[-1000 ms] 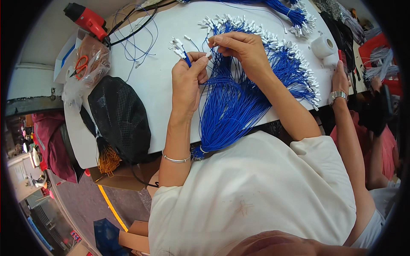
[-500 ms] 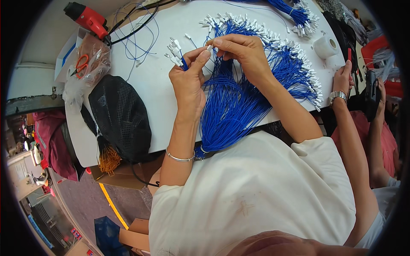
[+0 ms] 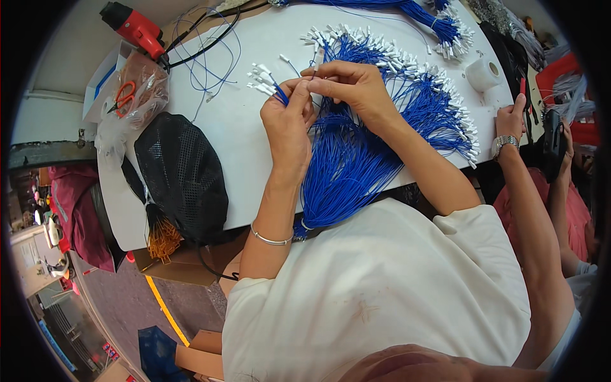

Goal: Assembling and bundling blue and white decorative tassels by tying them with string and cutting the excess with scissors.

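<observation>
A large bundle of blue wires (image 3: 347, 169) with white connectors (image 3: 439, 83) fans out across the white table before me. My left hand (image 3: 289, 121) is closed round a few blue wires, whose white connector ends (image 3: 263, 78) stick out to its left. The fingers of my right hand (image 3: 358, 89) meet the left thumb and pinch a single wire, its white connector (image 3: 318, 58) pointing up. A tie (image 3: 307, 225) gathers the big bundle at the table's near edge.
At left lie a black mesh bag (image 3: 181, 175), a plastic bag with orange-handled scissors (image 3: 122, 99) and a red heat gun (image 3: 135, 27). A white roll (image 3: 484, 74) stands at right, near another person's hand (image 3: 510, 121). A second wire bundle (image 3: 439, 25) lies at the back.
My left hand has shifted slightly right, against the right fingers. The white connector that was between the fingertips now stands above them.
</observation>
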Motion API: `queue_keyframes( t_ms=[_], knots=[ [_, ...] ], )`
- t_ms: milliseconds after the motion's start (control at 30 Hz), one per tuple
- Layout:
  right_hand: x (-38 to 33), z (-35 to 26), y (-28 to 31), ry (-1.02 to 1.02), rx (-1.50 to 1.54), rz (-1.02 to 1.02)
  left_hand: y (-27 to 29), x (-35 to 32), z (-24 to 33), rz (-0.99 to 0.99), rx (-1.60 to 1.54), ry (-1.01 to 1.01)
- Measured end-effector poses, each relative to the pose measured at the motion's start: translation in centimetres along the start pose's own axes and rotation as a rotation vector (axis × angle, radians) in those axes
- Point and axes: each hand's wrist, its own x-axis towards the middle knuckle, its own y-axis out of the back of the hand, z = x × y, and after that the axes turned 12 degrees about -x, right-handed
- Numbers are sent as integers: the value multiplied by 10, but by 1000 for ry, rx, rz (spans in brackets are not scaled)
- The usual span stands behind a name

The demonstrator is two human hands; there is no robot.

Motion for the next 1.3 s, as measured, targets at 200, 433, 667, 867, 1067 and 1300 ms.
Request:
queue_keyframes(
  t_ms=[200,433,667,867,1067,1300],
  knots=[
    [2,11,0,53,25,20,0,-5,1,-25,215,-33],
    [2,10,-3,35,132,81,-5,-8,2,-9,243,-26],
    [5,11,1,-58,198,26,0,-6,5,-70,205,61],
    [2,-3,-1,-163,128,-107,13,-3,-8,-183,246,108],
    [1,4,-1,-141,101,3,4,-7,0,-86,162,112],
    [0,7,0,-101,101,28,1,-10,0,6,241,67]
  ],
)
